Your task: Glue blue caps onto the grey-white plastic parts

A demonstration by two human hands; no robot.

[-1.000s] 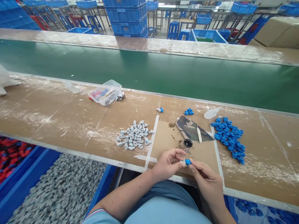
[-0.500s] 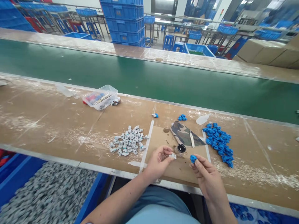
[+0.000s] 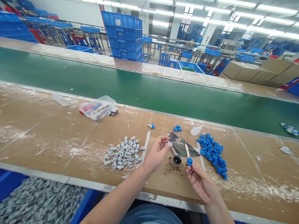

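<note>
Between thumb and fingers, my left hand (image 3: 157, 153) pinches a small grey plastic part (image 3: 169, 144), just above the camouflage cloth (image 3: 175, 137). My right hand (image 3: 201, 180) grips a small blue plastic part (image 3: 189, 161) by its near side. Between the hands stands a little round jar of dark liquid (image 3: 177, 160) on a stained cardboard sheet (image 3: 170, 186). A white-handled tool (image 3: 187, 150) lies across the cloth, its lower end close to the blue part. To the left is a heap of grey parts (image 3: 125, 154); to the right, a heap of blue parts (image 3: 212, 152).
A clear plastic box (image 3: 98, 108) with sticks sits at the back left of the bench. Beyond the bench runs a green conveyor belt (image 3: 144, 90), with blue and white pieces (image 3: 291, 130) at its right. A bin of grey parts (image 3: 42, 202) stands below left.
My left hand has moved up and away from the jar with the grey part. My right hand has turned the blue part, showing its round face. The view has tilted upward.
</note>
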